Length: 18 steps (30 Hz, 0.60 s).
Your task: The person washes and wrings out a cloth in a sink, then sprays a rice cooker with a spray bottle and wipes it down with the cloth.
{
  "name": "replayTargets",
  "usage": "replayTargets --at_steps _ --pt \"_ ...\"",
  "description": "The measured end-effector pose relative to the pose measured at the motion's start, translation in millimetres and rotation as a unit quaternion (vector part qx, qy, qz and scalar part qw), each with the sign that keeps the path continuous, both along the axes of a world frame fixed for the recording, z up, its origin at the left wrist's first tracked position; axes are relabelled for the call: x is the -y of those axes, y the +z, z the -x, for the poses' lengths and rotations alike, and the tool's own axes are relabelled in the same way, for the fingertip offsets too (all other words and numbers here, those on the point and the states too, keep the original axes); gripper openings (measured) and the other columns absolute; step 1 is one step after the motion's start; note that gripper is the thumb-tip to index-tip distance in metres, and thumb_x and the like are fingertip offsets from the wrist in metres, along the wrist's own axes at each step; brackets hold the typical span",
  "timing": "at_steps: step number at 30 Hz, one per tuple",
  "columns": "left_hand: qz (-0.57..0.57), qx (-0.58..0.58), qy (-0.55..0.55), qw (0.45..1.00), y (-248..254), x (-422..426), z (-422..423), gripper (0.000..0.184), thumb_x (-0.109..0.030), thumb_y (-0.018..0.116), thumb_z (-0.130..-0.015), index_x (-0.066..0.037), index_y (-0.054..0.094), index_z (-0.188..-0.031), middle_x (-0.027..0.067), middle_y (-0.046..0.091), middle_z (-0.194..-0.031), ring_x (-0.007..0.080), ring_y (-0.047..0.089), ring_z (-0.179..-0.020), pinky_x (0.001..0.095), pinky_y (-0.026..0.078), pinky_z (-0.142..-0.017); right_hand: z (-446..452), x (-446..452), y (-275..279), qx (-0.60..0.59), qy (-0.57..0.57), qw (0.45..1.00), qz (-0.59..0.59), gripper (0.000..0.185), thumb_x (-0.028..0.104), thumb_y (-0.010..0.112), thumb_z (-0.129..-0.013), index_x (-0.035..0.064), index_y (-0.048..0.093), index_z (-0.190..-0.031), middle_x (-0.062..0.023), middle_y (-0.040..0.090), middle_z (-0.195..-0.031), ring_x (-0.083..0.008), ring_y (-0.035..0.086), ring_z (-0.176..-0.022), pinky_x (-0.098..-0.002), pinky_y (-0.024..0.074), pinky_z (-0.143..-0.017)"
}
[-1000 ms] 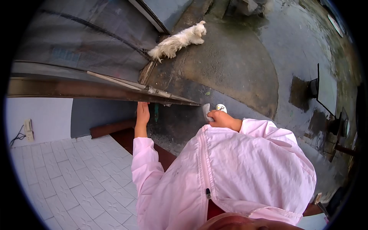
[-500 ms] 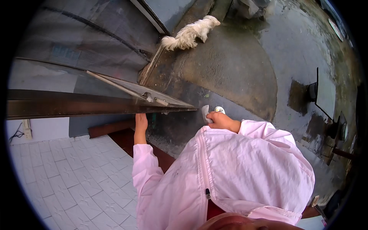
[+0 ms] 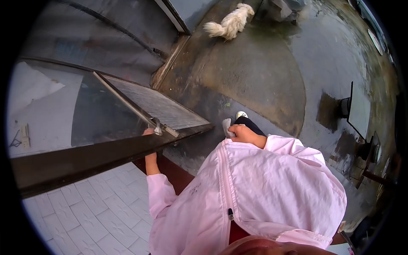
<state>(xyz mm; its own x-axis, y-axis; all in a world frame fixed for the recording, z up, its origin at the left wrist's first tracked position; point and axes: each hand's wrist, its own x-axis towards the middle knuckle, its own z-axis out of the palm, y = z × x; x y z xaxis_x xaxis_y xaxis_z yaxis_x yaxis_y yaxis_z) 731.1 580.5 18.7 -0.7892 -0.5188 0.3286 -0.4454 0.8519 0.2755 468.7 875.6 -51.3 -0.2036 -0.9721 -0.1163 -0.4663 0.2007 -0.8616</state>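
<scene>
wet concrete floor (image 3: 255, 72) spreads from 12 to 3 o'clock, white tiles (image 3: 97, 208) lie at 8, and a pale shaggy dog (image 3: 231, 24) stands between 12 and 1. a dark-framed glass door (image 3: 76, 163) fills 9 o'clock. the left hand (image 3: 148, 131) is behind it, near the metal handle (image 3: 157, 126), partly hidden; whether its fingers grip or spread i cannot tell. at 3 o'clock the right hand (image 3: 245, 133) curls around a small grey thing (image 3: 227, 127).
</scene>
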Motion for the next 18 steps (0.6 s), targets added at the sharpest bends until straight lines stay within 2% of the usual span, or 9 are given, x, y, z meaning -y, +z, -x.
replayTargets --at_steps 1,2,4,6,7,8,10,13,18 --pt "-0.009 0.016 0.018 1.000 3.2 -4.6 -4.5 0.014 -0.015 0.050 -0.084 -0.003 0.051 -0.076 0.0135 0.057 -0.092 0.0256 0.053 -0.088 0.0349 0.037 -0.082 4.8 5.2 0.4 0.000 0.006 1.000 0.000 0.028 0.019 0.062 -0.069 -0.0015 0.056 -0.087 -0.0228 0.057 -0.089 -0.0381 0.055 -0.086 -0.0420 0.0446 -0.075" --pt "-0.300 -0.160 0.043 0.939 -18.0 4.7 -18.8 0.047 -0.035 0.024 -0.096 -0.002 0.049 -0.074 0.0104 0.054 -0.088 0.0210 0.048 -0.085 0.0327 0.032 -0.088 10.3 12.6 0.6 0.006 0.004 1.000 -0.007 0.028 0.019 0.062 -0.069 -0.0015 0.056 -0.086 -0.0227 0.057 -0.089 -0.0380 0.055 -0.086 -0.0419 0.0446 -0.075" --pt "-0.461 -0.264 0.113 0.840 -10.4 0.2 -21.9 0.061 -0.043 0.012 -0.096 -0.003 0.044 -0.064 0.0095 0.051 -0.080 0.0210 0.045 -0.082 0.0317 0.031 -0.087 25.2 28.1 -1.9 0.012 0.011 1.000 -0.012 0.027 0.019 0.062 -0.069 -0.0014 0.056 -0.086 -0.0225 0.057 -0.089 -0.0378 0.056 -0.086 -0.0419 0.0446 -0.075" --pt "-0.500 -0.245 0.063 0.828 2.6 7.6 -25.1 0.063 -0.048 0.011 -0.095 -0.005 0.041 -0.059 0.0090 0.047 -0.073 0.0217 0.044 -0.082 0.0313 0.030 -0.085 48.5 46.3 -9.2 0.022 0.011 1.000 -0.012 0.028 0.018 0.062 -0.068 -0.0008 0.057 -0.089 -0.0220 0.058 -0.090 -0.0375 0.055 -0.087 -0.0415 0.0449 -0.076" --pt "-0.547 -0.248 0.111 0.792 15.0 4.1 -20.8 0.065 -0.049 0.009 -0.094 -0.005 0.040 -0.058 0.0065 0.043 -0.065 0.0228 0.043 -0.085 0.0327 0.029 -0.086 62.5 55.6 -11.2 0.024 0.020 0.999 -0.012 0.028 0.018 0.062 -0.068 -0.0008 0.057 -0.089 -0.0220 0.058 -0.090 -0.0375 0.055 -0.087 -0.0415 0.0449 -0.076" --pt "-0.544 -0.238 0.140 0.793 21.3 5.3 -18.4 0.065 -0.052 0.009 -0.093 -0.006 0.040 -0.058 0.0066 0.043 -0.062 0.0232 0.044 -0.083 0.0327 0.029 -0.084 81.1 65.7 -13.0 0.015 0.029 0.999 -0.012 0.029 0.018 0.062 -0.068 -0.0005 0.057 -0.090 -0.0217 0.058 -0.090 -0.0376 0.056 -0.087 -0.0413 0.0451 -0.076" --pt "-0.559 -0.255 0.220 0.758 30.3 6.7 -17.5 0.063 -0.053 0.012 -0.093 -0.007 0.039 -0.058 0.0063 0.041 -0.060 0.0237 0.046 -0.075 0.0326 0.032 -0.080 119.7 85.0 -12.8 0.005 0.051 0.999 -0.012 0.030 0.018 0.062 -0.068 -0.0001 0.058 -0.092 -0.0215 0.058 -0.091 -0.0376 0.056 -0.087 -0.0411 0.0454 -0.075" --pt "-0.594 -0.289 0.261 0.704 38.8 14.2 -15.7 0.060 -0.052 0.016 -0.093 -0.007 0.040 -0.060 0.0057 0.040 -0.060 0.0226 0.047 -0.066 0.0340 0.037 -0.075 171.8 112.9 -5.0 0.043 0.031 0.998 -0.033 0.024 0.017 0.061 -0.068 -0.0014 0.058 -0.084 -0.0218 0.058 -0.088 -0.0389 0.056 -0.081 -0.0421 0.0454 -0.072" --pt "-0.587 -0.324 0.338 0.661 42.2 14.2 -26.0 0.054 -0.049 0.023 -0.094 -0.006 0.044 -0.067 0.0058 0.043 -0.061 0.0203 0.046 -0.063 0.0360 0.041 -0.071 247.8 169.9 -2.7 0.007 0.067 0.998 -0.012 0.026 0.019 0.063 -0.070 -0.0015 0.057 -0.084 -0.0213 0.057 -0.082 -0.0373 0.056 -0.075 -0.0392 0.0450 -0.067"
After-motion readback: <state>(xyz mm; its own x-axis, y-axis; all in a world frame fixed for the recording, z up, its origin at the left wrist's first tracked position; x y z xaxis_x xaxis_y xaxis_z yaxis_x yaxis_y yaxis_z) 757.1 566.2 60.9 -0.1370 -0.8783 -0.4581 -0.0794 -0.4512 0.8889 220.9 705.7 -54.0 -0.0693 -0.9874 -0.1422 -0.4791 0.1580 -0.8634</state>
